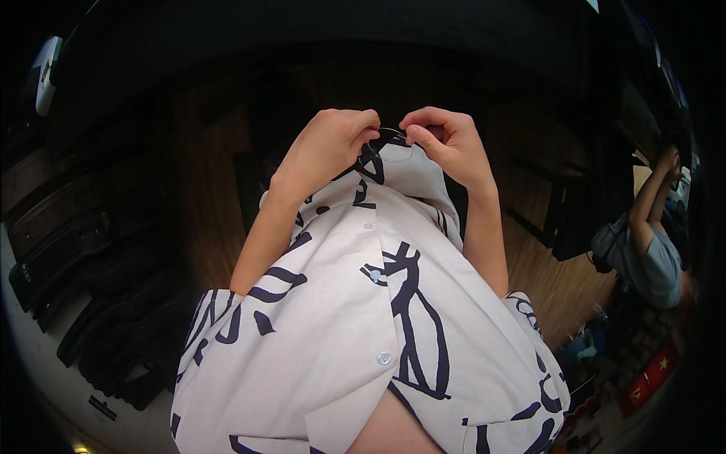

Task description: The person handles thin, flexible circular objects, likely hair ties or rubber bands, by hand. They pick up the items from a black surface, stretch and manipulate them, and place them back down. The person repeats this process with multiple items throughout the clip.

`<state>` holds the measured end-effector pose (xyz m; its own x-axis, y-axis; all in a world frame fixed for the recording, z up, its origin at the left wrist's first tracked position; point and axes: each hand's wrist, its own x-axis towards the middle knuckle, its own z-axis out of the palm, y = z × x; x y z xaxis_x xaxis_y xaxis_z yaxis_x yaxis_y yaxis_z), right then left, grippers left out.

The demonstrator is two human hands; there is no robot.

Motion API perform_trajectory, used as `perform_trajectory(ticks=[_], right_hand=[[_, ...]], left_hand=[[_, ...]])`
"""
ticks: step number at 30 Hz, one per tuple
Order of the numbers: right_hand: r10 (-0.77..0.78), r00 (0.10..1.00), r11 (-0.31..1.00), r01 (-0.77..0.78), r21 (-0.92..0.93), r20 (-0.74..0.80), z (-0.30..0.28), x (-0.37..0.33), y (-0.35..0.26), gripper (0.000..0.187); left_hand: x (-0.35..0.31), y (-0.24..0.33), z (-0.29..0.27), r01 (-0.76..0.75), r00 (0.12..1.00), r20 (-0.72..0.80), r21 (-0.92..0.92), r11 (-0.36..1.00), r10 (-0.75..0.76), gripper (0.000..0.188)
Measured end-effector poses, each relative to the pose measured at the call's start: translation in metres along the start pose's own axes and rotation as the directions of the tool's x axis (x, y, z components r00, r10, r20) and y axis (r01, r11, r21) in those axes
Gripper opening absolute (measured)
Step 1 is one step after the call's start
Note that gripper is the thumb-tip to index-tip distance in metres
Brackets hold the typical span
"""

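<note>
A thin, pale wire (412, 154) is bent into a loose loop in front of my waist. My left hand (324, 147) pinches it on the left side, with thumb and fingers pressed together. On the other side my right hand (454, 147) has its thumb and curled index finger closed on the same wire. A short stretch of it crosses the small gap between the hands, and the loop's lower arc hangs against my white shirt (333, 303) with dark line patterns. The wire's ends are too fine to make out.
Several dark, case-like shapes (64, 216) line the left side. A dark surface (325, 45) spans the far side, above wooden flooring (208, 212). At the right, another person (650, 261) in a grey-blue top has arms raised. Red flags (650, 378) hang at the lower right.
</note>
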<state>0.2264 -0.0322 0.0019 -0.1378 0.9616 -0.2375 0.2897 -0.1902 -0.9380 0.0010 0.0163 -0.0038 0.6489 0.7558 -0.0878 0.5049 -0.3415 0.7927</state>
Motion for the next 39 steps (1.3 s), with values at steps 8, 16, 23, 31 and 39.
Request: perform_trajectory(ticks=[8,16,23,31,39], right_hand=[[-0.015,1.0,0.96,0.014,-0.279,-0.004,0.011,0.002,-0.021,0.01],[-0.005,1.0,0.988,0.008,-0.154,0.022,0.007,-0.001,-0.011,0.005],[-0.048,0.998,0.998,0.05,-0.046,0.033,0.008,-0.001,-0.007,0.005],[-0.139,0.99,0.98,0.142,0.139,-0.029,0.016,-0.003,-0.014,0.011],[-0.246,0.968,0.965,0.249,0.086,-0.045,0.021,-0.002,-0.013,0.015]], left_hand=[[-0.003,0.005,-0.001,-0.108,0.993,-0.056,-0.094,0.99,0.103,0.009],[-0.003,-0.008,-0.002,-0.167,0.972,-0.2,-0.205,0.964,0.125,0.012],[-0.001,-0.003,0.0,-0.179,0.945,-0.318,-0.31,0.934,0.075,0.012],[-0.003,-0.016,-0.001,0.102,0.987,0.017,-0.827,0.553,-0.157,0.013],[-0.002,-0.015,0.0,0.205,0.978,0.167,-0.881,0.427,-0.126,0.015]])
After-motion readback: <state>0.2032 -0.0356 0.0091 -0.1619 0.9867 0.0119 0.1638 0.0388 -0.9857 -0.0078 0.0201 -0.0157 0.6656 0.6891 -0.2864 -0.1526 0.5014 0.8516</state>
